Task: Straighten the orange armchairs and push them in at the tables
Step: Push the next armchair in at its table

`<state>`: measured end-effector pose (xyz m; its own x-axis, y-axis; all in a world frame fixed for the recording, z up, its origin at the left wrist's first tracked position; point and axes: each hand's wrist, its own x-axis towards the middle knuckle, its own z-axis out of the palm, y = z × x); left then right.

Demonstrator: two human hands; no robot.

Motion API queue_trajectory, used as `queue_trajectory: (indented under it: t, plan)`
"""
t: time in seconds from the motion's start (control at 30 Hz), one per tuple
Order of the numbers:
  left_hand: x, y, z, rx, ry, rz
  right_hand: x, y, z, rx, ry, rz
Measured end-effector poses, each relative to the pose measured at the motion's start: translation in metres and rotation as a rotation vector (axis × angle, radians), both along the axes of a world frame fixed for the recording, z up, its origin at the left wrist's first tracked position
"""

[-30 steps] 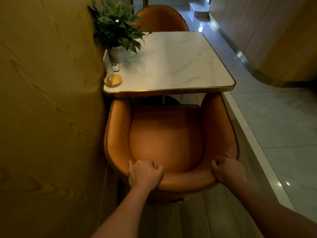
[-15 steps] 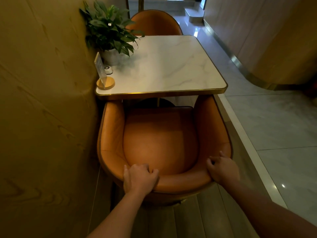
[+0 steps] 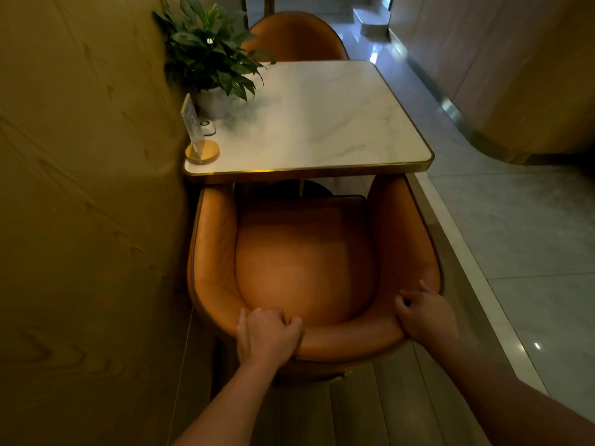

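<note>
Here, left hand (image 3: 269,336) and right hand (image 3: 425,317) grasp armchair (image 3: 306,268) backrest; arm fronts seemingly hidden under table (image 3: 322,123).

A single wide-angle view from a camera worn on the person's head, looking forward and steeply down. Both forearms reach in from the bottom edge, and the left hand (image 3: 269,336) and right hand (image 3: 425,317) sit close below the lens. The near armchair (image 3: 306,268) fills the lower middle, seen from behind and above. The worktop (image 3: 322,123) lies beyond it in the upper middle, with a second armchair (image 3: 296,37) at the top edge. A wooden wall (image 3: 80,188) runs close along the left; tiled floor (image 3: 515,236) falls away to the right. Straight edges bow near the borders.
</note>
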<state>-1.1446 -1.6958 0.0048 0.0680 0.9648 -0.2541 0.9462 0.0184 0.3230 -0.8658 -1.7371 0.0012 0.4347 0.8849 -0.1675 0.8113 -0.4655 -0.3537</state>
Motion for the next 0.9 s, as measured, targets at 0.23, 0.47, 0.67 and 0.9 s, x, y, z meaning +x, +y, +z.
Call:
queue_trajectory:
  t: [0.23,0.47,0.67,0.9]
  plan:
    - [0.000,0.003,-0.004,-0.009,0.033,-0.019,-0.002,0.001,0.005,-0.039,-0.020,-0.010]
    - [0.001,0.009,-0.013,-0.123,0.121,-0.069,0.006,0.009,-0.002,-0.193,-0.080,0.075]
    - [0.001,0.008,-0.014,-0.144,0.164,-0.103,0.014,0.011,-0.013,-0.281,-0.076,0.133]
    - [0.001,0.011,-0.016,-0.173,0.188,-0.113,0.014,0.012,-0.015,-0.272,-0.161,0.228]
